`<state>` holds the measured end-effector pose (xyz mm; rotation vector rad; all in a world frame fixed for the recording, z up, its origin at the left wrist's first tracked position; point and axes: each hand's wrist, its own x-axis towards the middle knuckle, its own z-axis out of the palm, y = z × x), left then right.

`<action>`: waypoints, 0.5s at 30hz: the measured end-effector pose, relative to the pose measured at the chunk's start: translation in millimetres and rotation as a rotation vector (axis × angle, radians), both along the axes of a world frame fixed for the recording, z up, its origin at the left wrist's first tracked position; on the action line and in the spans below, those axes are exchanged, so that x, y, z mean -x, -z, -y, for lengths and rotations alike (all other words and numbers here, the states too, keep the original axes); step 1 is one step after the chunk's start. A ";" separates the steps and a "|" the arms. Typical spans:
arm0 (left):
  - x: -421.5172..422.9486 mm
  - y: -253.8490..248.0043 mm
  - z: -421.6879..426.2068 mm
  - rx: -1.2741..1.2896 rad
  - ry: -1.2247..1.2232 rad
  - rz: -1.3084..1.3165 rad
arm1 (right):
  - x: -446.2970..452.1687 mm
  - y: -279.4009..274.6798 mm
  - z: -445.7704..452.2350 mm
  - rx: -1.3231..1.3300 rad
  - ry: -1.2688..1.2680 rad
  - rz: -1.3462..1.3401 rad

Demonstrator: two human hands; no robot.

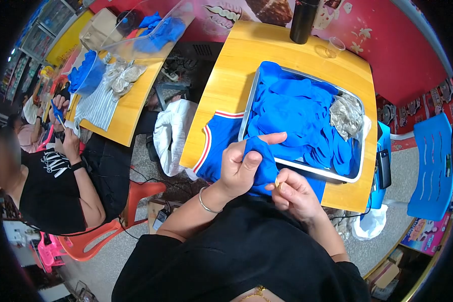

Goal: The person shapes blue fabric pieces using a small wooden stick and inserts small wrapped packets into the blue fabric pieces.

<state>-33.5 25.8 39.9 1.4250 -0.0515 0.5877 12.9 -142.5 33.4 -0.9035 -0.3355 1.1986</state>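
My left hand (240, 166), with a bracelet at the wrist, holds a piece of blue fabric (260, 156) between thumb and palm. Close by on the right, my right hand (293, 194) pinches something small and yellowish at the fabric's edge; its exact shape is too small to tell. Behind both hands a metal tray (355, 176) holds a heap of blue fabric pieces (287, 110) and a clear plastic bag (346, 116) of small items. A blue garment (221, 136) with red and white trim lies under the tray's left side.
A black bottle (303, 22) and a clear cup (334, 48) stand at the back of the wooden table (241, 50). At left, another person (60, 186) sits by a second table (136, 100) with a blue basin (89, 75). A blue chair (430, 166) is at right.
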 end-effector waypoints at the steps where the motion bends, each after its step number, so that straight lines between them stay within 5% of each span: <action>1: 0.6 -3.8 -1.8 -0.019 -0.026 0.002 | -3.5 1.1 0.3 0.047 0.082 0.255; 4: 4.2 -11.5 -8.3 -0.020 -0.038 -0.055 | -4.1 3.1 5.6 0.259 0.239 0.737; 8: 3.9 -10.1 -5.7 -0.054 -0.021 -0.085 | 2.4 -2.4 3.3 0.333 0.331 0.799; 11: -1.0 -10.7 3.5 -0.012 0.001 -0.072 | 4.5 -3.6 -3.5 0.210 0.336 0.665; 15: 2.0 -7.2 4.0 0.044 0.100 -0.096 | -0.4 -5.7 -3.6 0.036 0.019 -0.070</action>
